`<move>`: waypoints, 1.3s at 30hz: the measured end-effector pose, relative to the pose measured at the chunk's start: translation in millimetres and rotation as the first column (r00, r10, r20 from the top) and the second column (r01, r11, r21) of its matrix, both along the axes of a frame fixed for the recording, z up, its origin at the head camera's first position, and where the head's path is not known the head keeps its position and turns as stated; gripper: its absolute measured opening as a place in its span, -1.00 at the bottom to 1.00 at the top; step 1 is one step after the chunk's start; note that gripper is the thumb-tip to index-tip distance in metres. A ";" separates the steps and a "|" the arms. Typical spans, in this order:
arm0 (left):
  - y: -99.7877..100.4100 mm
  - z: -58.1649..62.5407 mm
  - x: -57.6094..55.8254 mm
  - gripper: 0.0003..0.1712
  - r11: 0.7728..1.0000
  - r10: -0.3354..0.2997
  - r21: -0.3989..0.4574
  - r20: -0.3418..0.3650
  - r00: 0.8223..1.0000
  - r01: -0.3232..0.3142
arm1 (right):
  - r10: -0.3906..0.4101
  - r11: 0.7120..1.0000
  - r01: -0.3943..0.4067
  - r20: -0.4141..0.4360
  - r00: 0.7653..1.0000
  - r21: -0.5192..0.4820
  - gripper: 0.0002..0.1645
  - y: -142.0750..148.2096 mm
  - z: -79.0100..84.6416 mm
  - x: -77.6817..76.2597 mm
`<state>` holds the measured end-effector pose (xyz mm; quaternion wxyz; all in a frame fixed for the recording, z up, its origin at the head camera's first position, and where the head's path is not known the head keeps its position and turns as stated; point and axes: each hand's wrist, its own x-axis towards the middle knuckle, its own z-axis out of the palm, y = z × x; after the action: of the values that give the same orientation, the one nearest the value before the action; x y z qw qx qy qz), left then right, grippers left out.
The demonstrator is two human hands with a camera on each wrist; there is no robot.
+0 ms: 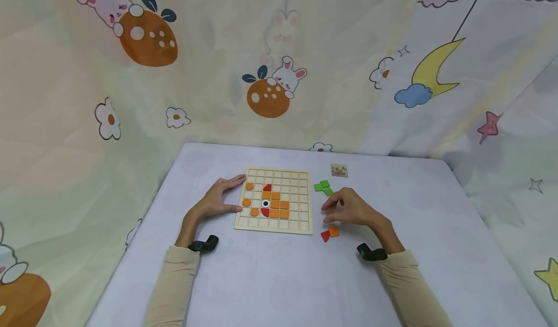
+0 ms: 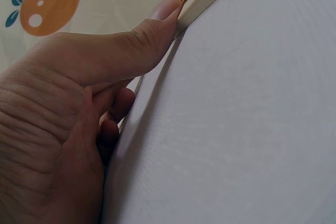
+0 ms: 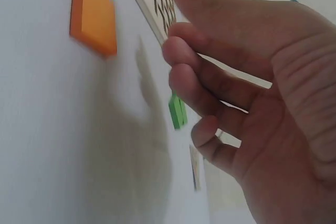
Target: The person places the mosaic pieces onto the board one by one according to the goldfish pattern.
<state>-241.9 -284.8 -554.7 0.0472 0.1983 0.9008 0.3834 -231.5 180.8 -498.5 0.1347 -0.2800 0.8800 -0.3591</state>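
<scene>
A wooden grid board (image 1: 298, 186) lies on the white table. My left hand (image 1: 215, 198) rests at its left side, thumb touching the rim and fingers extended toward the far corner. On the grid sit orange squares (image 1: 275, 204), red curved pieces (image 1: 267, 188), a white eye piece (image 1: 266, 204) and orange discs (image 1: 246, 202) along the left. Right of the board hovers my right hand (image 1: 348, 208), fingers loosely bent; nothing shows between them in the right wrist view. Close below it lie a loose orange square (image 1: 333, 231) and a red piece (image 1: 325, 236).
Beyond my right hand lie several green pieces (image 1: 323, 186). A small picture card (image 1: 339, 170) is farther back. Behind the table (image 1: 270, 278) hangs a printed cloth (image 1: 218, 75) with cartoon rabbits.
</scene>
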 end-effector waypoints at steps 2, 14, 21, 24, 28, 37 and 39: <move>-0.2 -0.4 0.2 0.19 1.000 0.001 0.004 0.001 1.000 -0.001 | 0.009 1.000 -0.009 0.015 1.000 -0.003 -0.66 7.2 -0.4 0.3; -0.5 2.7 4.5 0.19 1.000 0.020 -0.001 0.006 1.000 -0.020 | -0.014 0.999 0.010 0.077 0.997 0.049 -0.51 28.8 -7.3 13.6; 0.0 2.9 3.7 0.19 1.000 0.020 -0.010 0.001 1.000 -0.020 | -0.007 1.000 0.007 0.053 0.999 0.012 -0.63 28.8 -11.3 21.3; 0.6 2.4 2.8 0.19 1.000 0.015 -0.012 0.001 1.000 -0.015 | -0.006 1.000 0.006 0.043 0.999 0.003 -0.67 29.4 -13.7 22.5; -0.3 3.0 2.7 0.19 1.000 0.017 -0.014 0.003 1.000 -0.017 | 0.005 1.000 -0.005 0.023 1.000 -0.001 -0.73 28.6 -15.8 23.3; -1.3 2.8 2.2 0.19 1.000 0.009 -0.011 -0.003 1.000 -0.009 | -0.006 1.000 0.006 -0.020 1.000 -0.008 -0.80 22.3 -16.0 25.6; -1.1 2.7 2.3 0.19 1.000 0.012 -0.012 0.003 1.000 -0.012 | -0.016 1.000 0.016 -0.028 0.999 -0.004 -0.80 21.7 -16.8 25.5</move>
<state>-239.5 -285.9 -552.0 0.0477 0.1919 0.9043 0.3784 -206.0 202.6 -515.3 0.1187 -0.2782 0.8834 -0.3580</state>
